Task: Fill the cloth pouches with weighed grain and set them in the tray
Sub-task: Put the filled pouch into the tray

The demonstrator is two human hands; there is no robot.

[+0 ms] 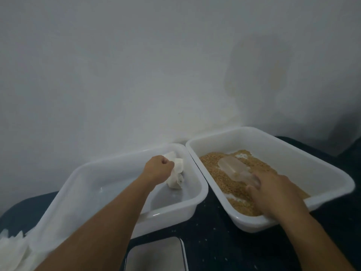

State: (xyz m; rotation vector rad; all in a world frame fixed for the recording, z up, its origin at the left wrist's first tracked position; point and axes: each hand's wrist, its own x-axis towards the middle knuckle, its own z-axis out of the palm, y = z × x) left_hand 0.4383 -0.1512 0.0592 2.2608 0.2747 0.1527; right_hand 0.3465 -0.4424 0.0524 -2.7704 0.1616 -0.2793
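Observation:
My left hand [159, 168] is curled round the top of a white cloth pouch [175, 182], holding it over the far right corner of the left white tray [82, 173]. Two more white pouches [178, 163] lie in that corner behind it. The right white tray [293, 151] holds brown grain [213, 163]. A clear plastic scoop [234, 167] lies on the grain, and my right hand [273, 190] rests at its handle end with fingers touching the handle.
A metal scale pan [156, 255] sits at the bottom centre on the dark table [213, 241]. A pile of white cloth [13, 249] lies at the bottom left. A pale wall stands just behind both trays. Loose grains dot the table.

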